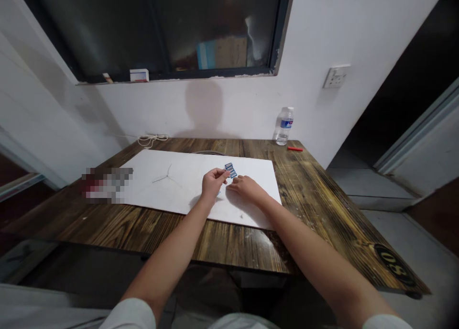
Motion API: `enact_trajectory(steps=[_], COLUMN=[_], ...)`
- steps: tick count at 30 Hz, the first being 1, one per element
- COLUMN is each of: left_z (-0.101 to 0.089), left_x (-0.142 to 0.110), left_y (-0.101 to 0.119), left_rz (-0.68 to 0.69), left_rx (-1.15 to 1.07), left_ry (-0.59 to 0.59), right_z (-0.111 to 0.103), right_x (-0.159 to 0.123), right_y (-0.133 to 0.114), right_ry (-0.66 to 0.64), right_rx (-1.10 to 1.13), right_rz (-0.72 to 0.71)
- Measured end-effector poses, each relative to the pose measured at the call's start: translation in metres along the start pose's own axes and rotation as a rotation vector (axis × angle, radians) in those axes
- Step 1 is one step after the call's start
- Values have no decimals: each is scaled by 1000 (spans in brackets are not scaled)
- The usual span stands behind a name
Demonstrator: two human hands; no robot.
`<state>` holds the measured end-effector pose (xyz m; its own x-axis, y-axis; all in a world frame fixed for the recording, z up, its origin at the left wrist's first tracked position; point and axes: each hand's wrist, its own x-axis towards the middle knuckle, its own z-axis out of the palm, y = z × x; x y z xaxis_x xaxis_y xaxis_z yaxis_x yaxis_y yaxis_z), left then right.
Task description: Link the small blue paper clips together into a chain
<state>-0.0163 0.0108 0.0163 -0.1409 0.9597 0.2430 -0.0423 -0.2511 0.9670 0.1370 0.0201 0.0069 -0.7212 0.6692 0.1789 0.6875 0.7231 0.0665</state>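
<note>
My left hand pinches a small flat piece with blue edges and pale strips, above a white board. What exactly the piece is cannot be made out. Close to its lower right corner is my right hand, fingers curled together and pointing down; whatever is between them is hidden. Under my left hand a bit of blue shows on the board. Farther left on the board lie thin dark wires branching from one point.
The board lies on a dark wooden table. Toward the wall stand a water bottle and a red stick-like object. A coiled pale cord rests at the back left. A blurred patch covers the board's left end.
</note>
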Motion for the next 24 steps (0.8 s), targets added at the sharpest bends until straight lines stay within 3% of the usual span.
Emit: enact_trajectory(steps=[10, 24], left_z=[-1, 0], left_x=[0, 1], left_y=[-1, -1], left_rz=[10, 19], left_rx=[16, 24], left_ry=[1, -3], right_z=[5, 1], right_x=[-1, 0], right_y=[11, 2], right_ry=[29, 21], right_rx=[92, 28], right_rz=[4, 18])
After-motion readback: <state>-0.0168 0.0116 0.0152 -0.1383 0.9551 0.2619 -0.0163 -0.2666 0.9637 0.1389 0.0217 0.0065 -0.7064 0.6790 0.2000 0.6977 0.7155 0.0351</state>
